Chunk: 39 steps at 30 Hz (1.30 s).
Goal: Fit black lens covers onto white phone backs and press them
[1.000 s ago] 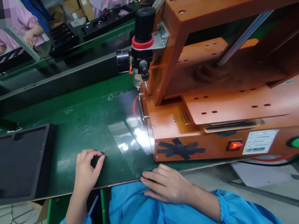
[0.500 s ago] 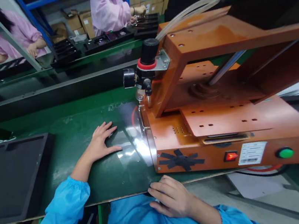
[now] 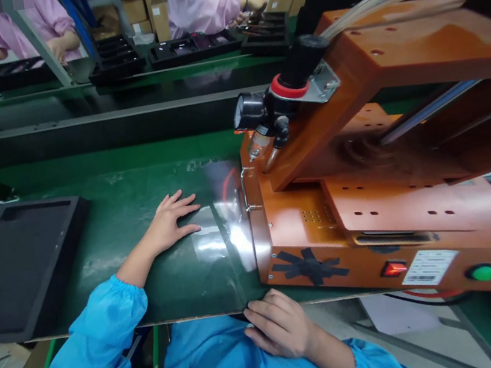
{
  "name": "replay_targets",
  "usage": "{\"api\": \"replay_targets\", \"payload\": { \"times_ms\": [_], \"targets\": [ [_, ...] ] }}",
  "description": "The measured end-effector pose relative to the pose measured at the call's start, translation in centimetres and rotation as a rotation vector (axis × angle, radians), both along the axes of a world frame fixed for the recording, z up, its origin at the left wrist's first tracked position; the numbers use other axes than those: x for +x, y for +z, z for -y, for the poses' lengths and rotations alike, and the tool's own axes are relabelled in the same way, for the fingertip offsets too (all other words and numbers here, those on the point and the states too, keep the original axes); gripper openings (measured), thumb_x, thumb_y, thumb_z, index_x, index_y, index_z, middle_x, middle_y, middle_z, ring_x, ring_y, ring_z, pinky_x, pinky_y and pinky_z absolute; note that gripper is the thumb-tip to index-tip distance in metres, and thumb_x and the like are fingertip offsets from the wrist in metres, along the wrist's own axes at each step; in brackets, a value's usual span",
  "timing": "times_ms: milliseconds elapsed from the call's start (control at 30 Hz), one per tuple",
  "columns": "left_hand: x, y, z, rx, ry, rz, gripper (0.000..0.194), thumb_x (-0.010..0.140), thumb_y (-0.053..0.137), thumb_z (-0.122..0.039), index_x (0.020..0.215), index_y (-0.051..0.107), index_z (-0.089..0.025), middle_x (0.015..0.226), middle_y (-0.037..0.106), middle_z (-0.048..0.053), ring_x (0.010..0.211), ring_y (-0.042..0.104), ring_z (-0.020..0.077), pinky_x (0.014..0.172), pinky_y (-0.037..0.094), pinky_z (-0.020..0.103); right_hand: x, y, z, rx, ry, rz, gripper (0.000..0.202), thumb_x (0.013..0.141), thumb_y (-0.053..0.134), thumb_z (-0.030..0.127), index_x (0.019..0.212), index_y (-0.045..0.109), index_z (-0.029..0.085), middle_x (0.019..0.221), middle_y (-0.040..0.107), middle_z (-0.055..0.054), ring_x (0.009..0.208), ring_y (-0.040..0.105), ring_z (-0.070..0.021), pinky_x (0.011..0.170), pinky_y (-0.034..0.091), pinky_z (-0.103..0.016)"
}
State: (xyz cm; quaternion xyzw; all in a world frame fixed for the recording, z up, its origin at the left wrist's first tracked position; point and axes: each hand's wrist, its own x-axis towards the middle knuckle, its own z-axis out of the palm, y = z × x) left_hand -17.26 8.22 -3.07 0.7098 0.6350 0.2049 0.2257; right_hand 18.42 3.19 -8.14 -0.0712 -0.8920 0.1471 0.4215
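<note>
My left hand [image 3: 172, 222] lies on the green table [image 3: 151, 296] with its fingers spread and holds nothing. Its thumb and fingertips are beside a clear, shiny sheet [image 3: 210, 238] that lies flat on the table. My right hand [image 3: 282, 323] rests at the table's front edge above my lap, fingers curled together; whatever may be inside them is hidden. Just right of the sheet stands an orange machine [image 3: 296, 213] with a lit red switch [image 3: 394, 269] and a green button [image 3: 483, 272].
A black tray [image 3: 10, 274] is on the table at the left. A pressure gauge [image 3: 247, 110] juts out at the machine's left corner. Across a dark raised rail [image 3: 81, 134], two people in pink sleeves handle items in black trays [image 3: 195, 49].
The view has shifted, so the machine appears farther right and the far bench higher. My left hand has barely moved on the table, and my right hand stays at the edge.
</note>
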Motion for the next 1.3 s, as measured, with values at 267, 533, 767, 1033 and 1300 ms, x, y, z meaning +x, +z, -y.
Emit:
{"api": "replay_targets", "payload": {
  "times_ms": [267, 533, 767, 1033, 1300],
  "targets": [
    [0.09, 0.24, -0.02, 0.018, 0.030, 0.048, 0.054, 0.097, 0.079, -0.035, 0.148, 0.065, -0.029, 0.156, 0.060, 0.006, 0.162, 0.032, 0.0327, 0.135, 0.018, 0.065, -0.10, -0.17, 0.14, -0.013, -0.008, 0.006, 0.017, 0.103, 0.065, 0.021, 0.112, 0.071, 0.008, 0.093, 0.076, -0.013, 0.078, 0.065, -0.0203, 0.064, 0.054, -0.035],
    [0.06, -0.15, -0.14, 0.094, 0.126, 0.181, 0.026, 0.091, 0.080, -0.032, 0.115, 0.074, -0.024, 0.133, 0.074, 0.007, 0.152, 0.049, 0.0322, 0.132, 0.027, 0.063, -0.12, -0.11, 0.05, -0.003, -0.002, 0.008, 0.016, 0.100, 0.068, 0.019, 0.111, 0.071, 0.006, 0.094, 0.075, -0.014, 0.079, 0.065, -0.0206, 0.065, 0.052, -0.036],
    [0.00, -0.23, -0.20, 0.127, 0.170, 0.271, 0.012, 0.092, 0.073, -0.035, 0.097, 0.073, -0.023, 0.114, 0.078, 0.007, 0.141, 0.058, 0.0319, 0.125, 0.040, 0.059, -0.35, 0.12, 0.03, 0.002, -0.011, 0.006, 0.015, 0.105, 0.062, 0.019, 0.108, 0.070, 0.008, 0.092, 0.075, -0.012, 0.076, 0.063, -0.0192, 0.065, 0.051, -0.035],
    [0.27, 0.13, 0.02, 0.114, 0.194, 0.238, 0.034, 0.103, 0.058, -0.047, 0.115, 0.080, -0.024, 0.124, 0.077, 0.009, 0.142, 0.058, 0.0318, 0.128, 0.036, 0.059, -0.16, -0.28, 0.23, -0.003, -0.017, 0.016, 0.016, 0.099, 0.068, 0.016, 0.112, 0.070, 0.008, 0.092, 0.075, -0.013, 0.078, 0.067, -0.0206, 0.066, 0.051, -0.036],
    [0.06, -0.31, 0.00, 0.155, 0.185, 0.238, 0.030, 0.101, 0.062, -0.046, 0.110, 0.082, -0.026, 0.117, 0.079, 0.006, 0.136, 0.062, 0.0316, 0.127, 0.038, 0.058, -0.22, -0.24, 0.24, 0.003, -0.023, 0.020, 0.014, 0.100, 0.067, 0.016, 0.111, 0.071, 0.008, 0.092, 0.076, -0.012, 0.078, 0.067, -0.0199, 0.065, 0.053, -0.036]
  ]
}}
